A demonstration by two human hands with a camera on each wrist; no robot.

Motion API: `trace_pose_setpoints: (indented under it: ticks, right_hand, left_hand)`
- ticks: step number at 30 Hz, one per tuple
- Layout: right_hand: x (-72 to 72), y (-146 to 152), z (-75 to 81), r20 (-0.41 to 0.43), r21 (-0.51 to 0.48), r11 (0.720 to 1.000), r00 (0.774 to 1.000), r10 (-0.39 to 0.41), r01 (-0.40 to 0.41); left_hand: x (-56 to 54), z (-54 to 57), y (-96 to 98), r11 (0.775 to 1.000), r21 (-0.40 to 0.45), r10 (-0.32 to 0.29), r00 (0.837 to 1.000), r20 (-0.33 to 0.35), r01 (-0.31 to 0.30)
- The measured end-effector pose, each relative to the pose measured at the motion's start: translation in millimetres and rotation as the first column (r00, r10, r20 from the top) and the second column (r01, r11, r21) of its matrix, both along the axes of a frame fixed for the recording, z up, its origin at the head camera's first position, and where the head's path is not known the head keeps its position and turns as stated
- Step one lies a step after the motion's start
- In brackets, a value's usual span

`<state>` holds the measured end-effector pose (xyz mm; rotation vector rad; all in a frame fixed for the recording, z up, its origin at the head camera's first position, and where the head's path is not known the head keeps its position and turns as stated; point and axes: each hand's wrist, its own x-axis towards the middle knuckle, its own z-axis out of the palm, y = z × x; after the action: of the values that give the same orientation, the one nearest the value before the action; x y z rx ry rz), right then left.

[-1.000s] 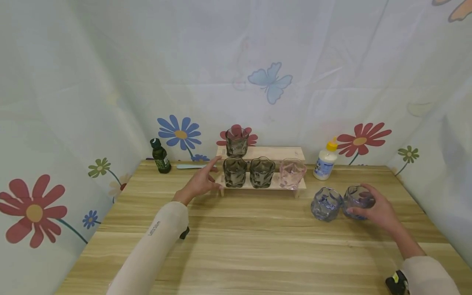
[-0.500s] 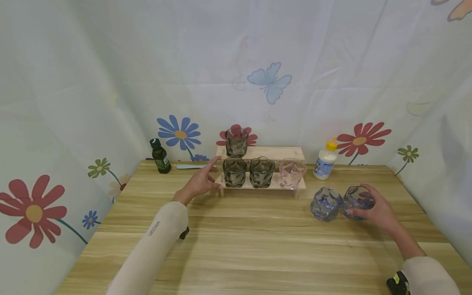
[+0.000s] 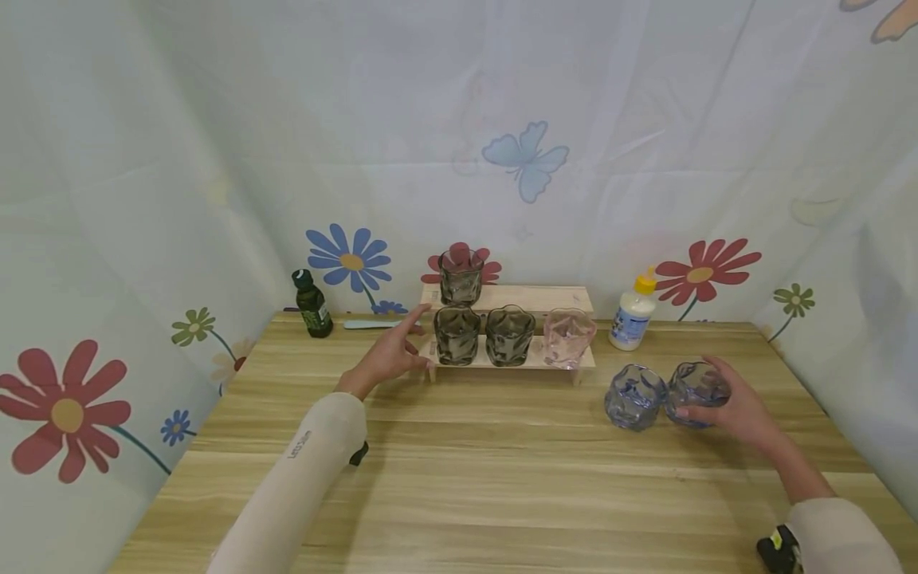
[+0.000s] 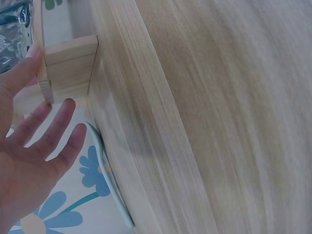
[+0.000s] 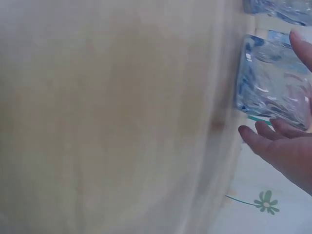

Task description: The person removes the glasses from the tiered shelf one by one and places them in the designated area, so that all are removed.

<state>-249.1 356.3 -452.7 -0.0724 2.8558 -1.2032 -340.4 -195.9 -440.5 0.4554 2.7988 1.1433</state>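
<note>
The right hand (image 3: 739, 410) curls its fingers around a blue glass (image 3: 696, 392) that stands on the table (image 3: 502, 486), just beside a second blue glass (image 3: 634, 396). Farther back, the left hand (image 3: 387, 355) lies open with straight fingers against the left end of the wooden rack (image 3: 518, 360). The rack holds three grey glasses (image 3: 457, 333) and a pink glass (image 3: 567, 337).

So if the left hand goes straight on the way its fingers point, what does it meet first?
Probably the wooden rack: the left hand already touches its left end, fingers pointing right and away. Next in line seems the near grey glass, though depth is unclear.
</note>
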Motion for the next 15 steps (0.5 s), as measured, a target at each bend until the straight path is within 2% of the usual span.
trace_pose_setpoints:
  ticks: [7,11,15]
  right_hand:
    - [-4.2,4,21.5,-0.021,0.019,0.998,0.998,0.063,-0.063]
    - [-8.5,2,35.7,-0.049,0.037,0.998,0.997,0.059,-0.057]
    - [-13.4,-6,50.2,-0.084,0.008,0.998,0.995,0.055,-0.054]
  left_hand:
    - [-0.6,-0.1,-0.1,1.000,0.001,-0.006,1.000,-0.003,0.006]
    - [0.2,0.1,-0.5,1.000,0.002,-0.005,1.000,-0.001,0.005]
    - [1.0,0.6,-0.1,1.000,0.008,-0.003,1.000,0.000,0.003]
